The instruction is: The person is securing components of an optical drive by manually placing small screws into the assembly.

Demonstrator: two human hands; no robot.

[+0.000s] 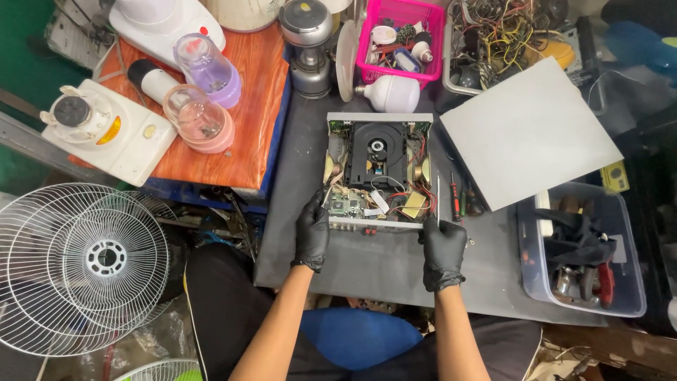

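Both black-gloved hands grip the near corners of an opened silver disc player with its black drive and circuit boards exposed (379, 173). It sits flat on the dark grey counter (367, 271), right in front of the person. The left hand (311, 233) wraps its fingers around the near left corner, thumb along the side wall. The right hand (443, 250) clasps the near right corner the same way. A flat grey metal cover panel (529, 130) lies just to the right of the player, and a couple of screwdrivers (458, 201) rest between them. A pink plastic basket of small parts (405, 39) stands beyond the player, with a white bulb (391, 93) lying before it. A white wire fan guard (84, 264) leans at the far left, below the counter.
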